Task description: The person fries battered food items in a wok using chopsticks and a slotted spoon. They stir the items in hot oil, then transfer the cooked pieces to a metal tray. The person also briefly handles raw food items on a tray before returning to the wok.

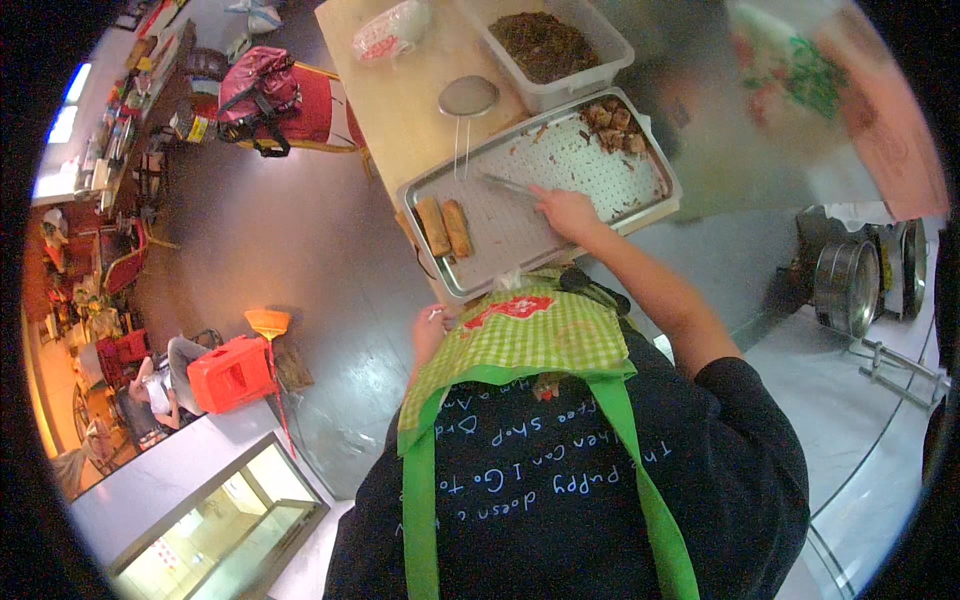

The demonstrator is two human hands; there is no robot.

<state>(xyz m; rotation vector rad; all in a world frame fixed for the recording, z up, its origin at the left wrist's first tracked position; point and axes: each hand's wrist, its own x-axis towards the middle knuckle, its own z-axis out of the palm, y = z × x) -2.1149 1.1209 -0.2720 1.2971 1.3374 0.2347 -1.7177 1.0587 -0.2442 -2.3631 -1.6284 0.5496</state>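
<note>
Over the perforated metal tray [540,169], my right hand [570,214] grips a thin metal utensil [506,184], a knife or tongs; I cannot tell which. Two golden-brown rolls [443,227] lie side by side at the tray's left end. Brown food chunks [615,127] are piled in its far right corner, with dark crumbs scattered nearby. A round mesh strainer [469,96] lies beyond the tray, its wire handle reaching over the rim. My left hand [430,334] is low beside the green checked apron [532,322]; a small white thing shows at its fingers, partly hidden.
Behind the tray, a clear plastic tub [585,88] holds dark shredded food. A plastic bag [391,30] lies on the wooden table [375,97]. Left are a red chair [319,105] with a bag, a broom [268,324] and a seated person [161,394]. Steel pans [847,289] stand right.
</note>
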